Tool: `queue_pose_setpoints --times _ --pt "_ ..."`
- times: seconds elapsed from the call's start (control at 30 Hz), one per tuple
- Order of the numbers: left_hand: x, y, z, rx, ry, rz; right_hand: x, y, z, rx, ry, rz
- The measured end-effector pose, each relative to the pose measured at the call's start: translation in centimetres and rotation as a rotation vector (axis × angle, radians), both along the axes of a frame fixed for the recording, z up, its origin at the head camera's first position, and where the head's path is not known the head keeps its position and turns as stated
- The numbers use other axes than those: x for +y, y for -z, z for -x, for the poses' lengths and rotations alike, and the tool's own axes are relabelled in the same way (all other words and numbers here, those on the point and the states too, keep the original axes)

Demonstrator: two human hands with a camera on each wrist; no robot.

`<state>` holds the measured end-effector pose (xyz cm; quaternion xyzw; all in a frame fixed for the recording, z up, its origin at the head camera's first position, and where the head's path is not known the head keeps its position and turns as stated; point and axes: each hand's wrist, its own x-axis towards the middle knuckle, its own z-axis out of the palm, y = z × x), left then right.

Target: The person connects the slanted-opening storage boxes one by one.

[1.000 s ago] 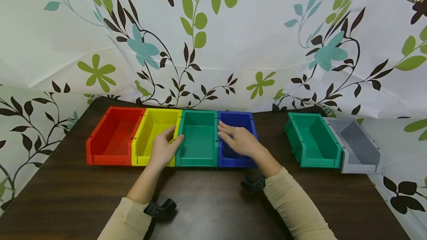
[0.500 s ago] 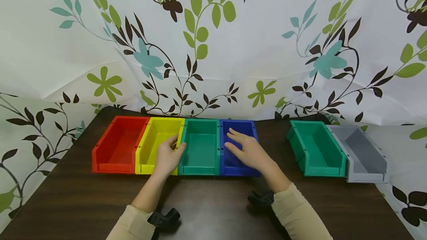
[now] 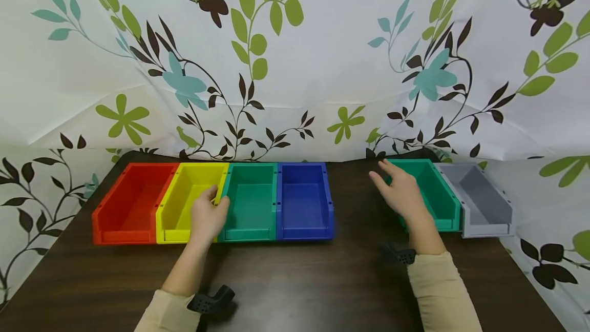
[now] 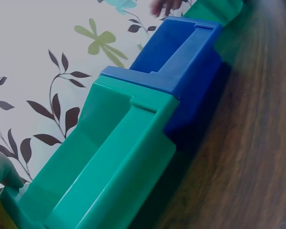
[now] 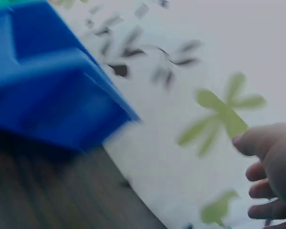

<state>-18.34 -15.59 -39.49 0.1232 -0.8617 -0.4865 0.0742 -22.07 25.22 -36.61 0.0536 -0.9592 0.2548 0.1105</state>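
My left hand (image 3: 207,216) straddles the adjoining walls of a yellow bin (image 3: 172,214) and a green bin (image 3: 251,204), pinching them with fingers on the yellow side and thumb on the green. In the left wrist view, the thumb (image 4: 7,174) is at the green bin's wall (image 4: 114,176). A blue bin (image 3: 304,206) joins the row on the right. My right hand (image 3: 401,191), fingers spread and holding nothing, overlaps the left wall of a second green bin (image 3: 435,193). In the right wrist view, the hand (image 5: 276,167) appears apart from the blurred blue bin (image 5: 62,100).
A red bin (image 3: 135,204) forms the left end of the row. Beside the second green bin stands a grey bin (image 3: 479,199). All sit on a dark wooden table (image 3: 286,286), before a leaf-patterned cloth (image 3: 295,91). Bare tabletop separates the two groups.
My right hand has moved right, from over the blue bin to the separate green bin. My left hand stays at the yellow and green walls. The head view has shifted slightly.
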Motion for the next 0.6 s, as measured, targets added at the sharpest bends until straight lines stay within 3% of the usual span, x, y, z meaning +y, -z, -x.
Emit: queue_pose_setpoints --times 0.17,0.4,0.6 --pt "-0.7 -0.3 0.0 -0.023 -0.039 0.009 3.8 -0.6 -0.2 -0.055 0.162 -0.062" --pt "-1.8 -0.8 0.0 -0.004 -0.071 0.05 7.3 -0.3 -0.4 -0.246 0.455 -0.055" --pt "-2.9 -1.3 -0.2 -0.037 -0.071 0.093 8.0 0.2 -0.5 -0.275 0.494 -0.109"
